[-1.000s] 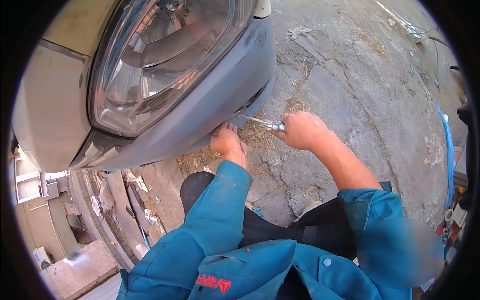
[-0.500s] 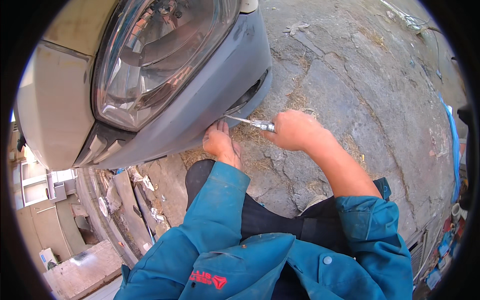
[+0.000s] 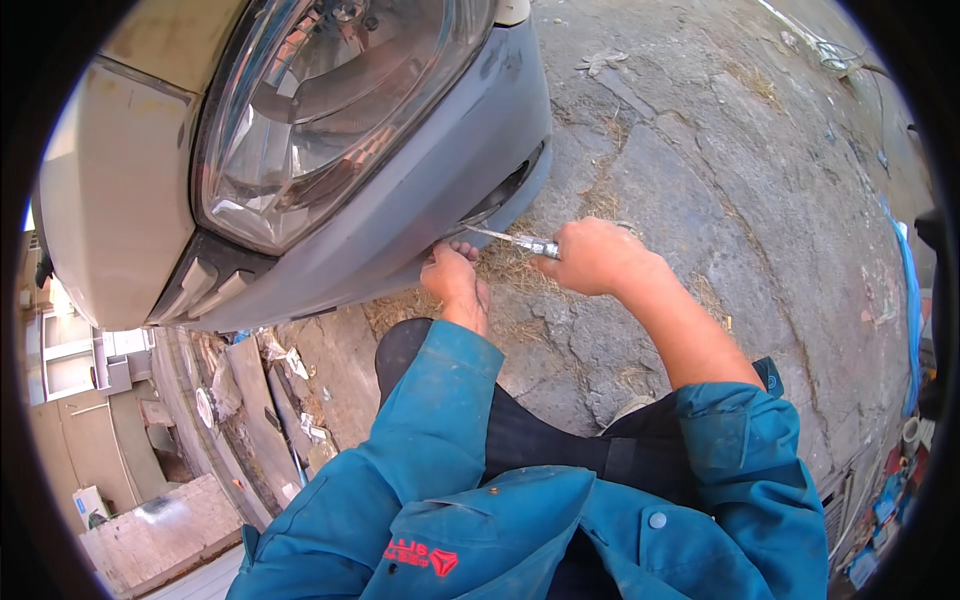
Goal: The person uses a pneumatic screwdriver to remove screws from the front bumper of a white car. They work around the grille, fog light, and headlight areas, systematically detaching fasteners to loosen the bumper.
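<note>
My right hand (image 3: 595, 255) grips a slim metal tool (image 3: 535, 243), whose thin shaft reaches left to the grey bumper (image 3: 480, 120), beside the narrow dark opening (image 3: 500, 190) low on its side. My left hand (image 3: 450, 280) is just below the tool's tip, its fingertips raised against the bumper's lower part and slightly bent. Above the bumper sits a large clear headlight (image 3: 310, 130), next to a dull beige body panel (image 3: 120, 200).
Cracked concrete ground (image 3: 720, 250) with dry straw lies under the bumper. My dark-clad legs are bent beneath me. Boards and debris (image 3: 255, 410) lie at left, a blue strip (image 3: 905, 310) and clutter at right, cables (image 3: 840, 55) at upper right.
The view has shifted slightly. My hands and the tool keep nearly the same place against the bumper, with only small movements of the fingers and wrist.
</note>
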Demonstrator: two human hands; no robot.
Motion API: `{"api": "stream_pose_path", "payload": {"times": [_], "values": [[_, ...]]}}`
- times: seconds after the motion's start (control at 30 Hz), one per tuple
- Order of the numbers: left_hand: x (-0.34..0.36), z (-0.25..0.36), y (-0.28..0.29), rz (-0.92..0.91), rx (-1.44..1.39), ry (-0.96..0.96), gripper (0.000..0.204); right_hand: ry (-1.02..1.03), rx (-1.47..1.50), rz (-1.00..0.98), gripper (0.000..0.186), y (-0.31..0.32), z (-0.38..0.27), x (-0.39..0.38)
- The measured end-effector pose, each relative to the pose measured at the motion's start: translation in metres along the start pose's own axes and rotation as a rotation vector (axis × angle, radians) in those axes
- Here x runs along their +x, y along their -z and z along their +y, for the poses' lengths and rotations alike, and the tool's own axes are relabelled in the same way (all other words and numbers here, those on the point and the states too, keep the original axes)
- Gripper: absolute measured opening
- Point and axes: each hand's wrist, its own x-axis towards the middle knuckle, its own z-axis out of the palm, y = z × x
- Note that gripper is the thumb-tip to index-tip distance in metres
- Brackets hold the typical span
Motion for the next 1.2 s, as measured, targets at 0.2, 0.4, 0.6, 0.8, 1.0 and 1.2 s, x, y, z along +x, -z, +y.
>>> {"api": "stream_pose_path", "payload": {"times": [0.2,0.4,0.6,0.8,1.0,1.2], "values": [[-0.015,-0.023,0.005,-0.013,0.077,0.075,0.028,-0.04,-0.013,-0.018,0.055,0.004,-0.001,0.0],[-0.008,-0.005,0.007,0.106,0.043,-0.172,0.029,-0.016,-0.033,-0.021,0.057,-0.003,0.0,0.006],[-0.007,0.007,0.01,-0.007,-0.122,-0.12,0.026,0.014,-0.037,-0.036,0.057,-0.015,-0.002,0.016],[0.001,0.009,0.004,0.042,-0.187,-0.048,0.024,0.037,-0.028,-0.039,0.057,-0.019,-0.004,0.019],[0.003,0.013,0.002,0.006,-0.213,0.029,0.018,0.025,-0.03,-0.034,0.055,-0.015,-0.002,0.016],[0.009,0.006,0.003,0.011,-0.2,0.192,0.006,-0.009,-0.029,-0.062,0.053,-0.014,-0.004,0.019]]}}
